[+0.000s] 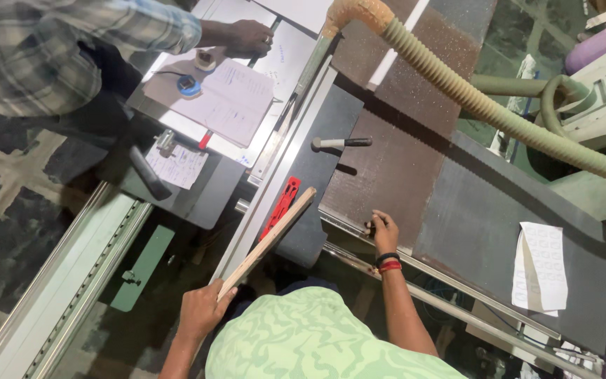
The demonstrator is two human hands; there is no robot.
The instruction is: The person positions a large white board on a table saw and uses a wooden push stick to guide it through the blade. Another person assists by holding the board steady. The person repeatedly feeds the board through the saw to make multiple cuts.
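Observation:
My left hand [201,309] grips the near end of a long thin wooden strip [271,238]. The strip slants up and to the right over the sliding saw table [303,168], next to a red plastic piece [280,207]. My right hand [385,231], with red and black bands on the wrist, has its fingers closed on a small dark knob [369,227] at the front rail of the brown, dusty machine table [394,161]. My green patterned shirt fills the bottom of the view.
Another person in a plaid shirt stands at top left, a hand [247,36] on an open notebook [226,98] beside a blue tape measure [189,85]. A beige dust hose [471,98] crosses the top right. A white sheet [541,267] lies at right, a handle [341,142] mid-table.

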